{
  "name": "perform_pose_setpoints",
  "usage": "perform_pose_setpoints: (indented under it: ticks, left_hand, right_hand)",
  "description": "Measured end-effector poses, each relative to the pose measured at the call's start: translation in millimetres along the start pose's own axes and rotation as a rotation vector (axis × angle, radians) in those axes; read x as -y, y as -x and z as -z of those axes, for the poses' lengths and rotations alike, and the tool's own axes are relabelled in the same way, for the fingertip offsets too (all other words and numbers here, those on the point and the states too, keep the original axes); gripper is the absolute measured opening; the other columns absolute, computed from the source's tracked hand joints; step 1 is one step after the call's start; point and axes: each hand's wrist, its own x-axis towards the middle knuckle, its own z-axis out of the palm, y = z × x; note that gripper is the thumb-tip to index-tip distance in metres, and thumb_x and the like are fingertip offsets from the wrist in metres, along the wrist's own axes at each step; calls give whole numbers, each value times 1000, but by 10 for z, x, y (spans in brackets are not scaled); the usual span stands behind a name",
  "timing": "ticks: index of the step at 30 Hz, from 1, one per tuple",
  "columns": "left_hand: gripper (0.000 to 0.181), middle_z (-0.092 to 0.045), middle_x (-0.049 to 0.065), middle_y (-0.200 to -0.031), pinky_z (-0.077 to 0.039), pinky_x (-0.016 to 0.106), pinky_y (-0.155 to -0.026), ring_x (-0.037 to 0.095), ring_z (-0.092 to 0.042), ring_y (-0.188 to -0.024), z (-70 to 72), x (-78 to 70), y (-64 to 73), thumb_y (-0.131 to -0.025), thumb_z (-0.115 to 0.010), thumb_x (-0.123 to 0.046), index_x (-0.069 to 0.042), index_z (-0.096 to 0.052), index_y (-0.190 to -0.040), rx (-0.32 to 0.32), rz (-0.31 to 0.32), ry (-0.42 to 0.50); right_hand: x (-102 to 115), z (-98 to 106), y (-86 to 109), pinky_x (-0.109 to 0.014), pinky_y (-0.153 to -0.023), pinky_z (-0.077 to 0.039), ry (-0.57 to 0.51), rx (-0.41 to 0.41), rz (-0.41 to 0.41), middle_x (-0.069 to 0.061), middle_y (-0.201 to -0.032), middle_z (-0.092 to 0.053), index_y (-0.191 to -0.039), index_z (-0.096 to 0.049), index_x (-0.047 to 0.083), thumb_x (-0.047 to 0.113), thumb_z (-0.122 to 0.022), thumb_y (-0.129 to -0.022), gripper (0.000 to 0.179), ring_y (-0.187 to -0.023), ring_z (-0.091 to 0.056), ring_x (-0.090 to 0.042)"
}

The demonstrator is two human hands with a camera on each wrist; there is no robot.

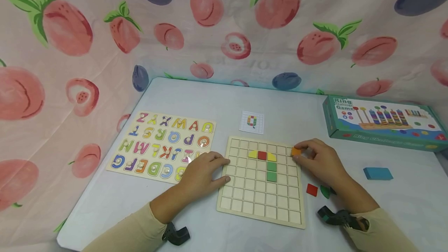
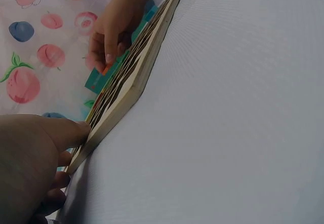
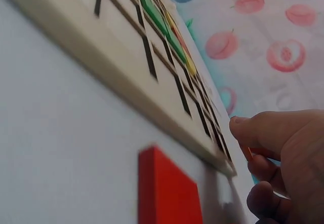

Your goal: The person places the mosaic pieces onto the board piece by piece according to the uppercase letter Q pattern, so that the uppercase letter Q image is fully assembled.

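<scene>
Two hands at a wooden grid board (image 1: 260, 201)
The board is steadied by the flat, relaxed left hand (image 1: 201, 174); an orange tile (image 1: 296, 151) is pinched over its corner by the right hand (image 1: 320, 162).

Fruit-print cloth (image 1: 224, 22) drapes behind the white table (image 1: 196, 96).

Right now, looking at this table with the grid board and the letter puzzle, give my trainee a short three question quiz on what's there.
1. True or false: the right hand pinches an orange piece at the grid board.
2. Which pieces sit in the column under the red piece on the board? A blue, B green, C orange.
3. Fill in: the left hand rests on the board's ____ edge, beside the letter puzzle.

Key: 1 true. 2 B, the green pieces. 3 left.
</scene>
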Motion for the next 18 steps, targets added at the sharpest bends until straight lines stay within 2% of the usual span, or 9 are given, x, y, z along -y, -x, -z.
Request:
perform_pose_setpoints:
  ticks: [7,11,18]
  left_hand:
    - [47,-68,-7,-124,-55,35,-93,15,-64,-112,-1,0,2,-91,-84,-45,-23,-75,-132,-5,-4,10]
    - [48,-68,-6,-124,-55,35,-92,15,-64,-112,3,-3,5,-91,-84,-45,-23,-75,-133,-5,-2,6]
    - [48,-68,-6,-124,-55,36,-92,16,-64,-112,16,-11,0,-91,-84,-45,-23,-75,-133,4,6,4]
  right_hand:
    - [197,-130,-30,-29,-59,-43,-25,22,49,1,-105,-67,-117,-78,17,28,-87,-92,29,-74,-52,-19]
    - [315,-199,-37,-29,-59,-44,-35,34,89,2,-106,-67,-118,-78,17,25,-87,-92,28,-72,-53,-17]
    - [496,-330,-42,-29,-64,-45,-74,49,143,4,-108,-69,-116,-79,18,20,-86,-92,25,-74,-53,-14]
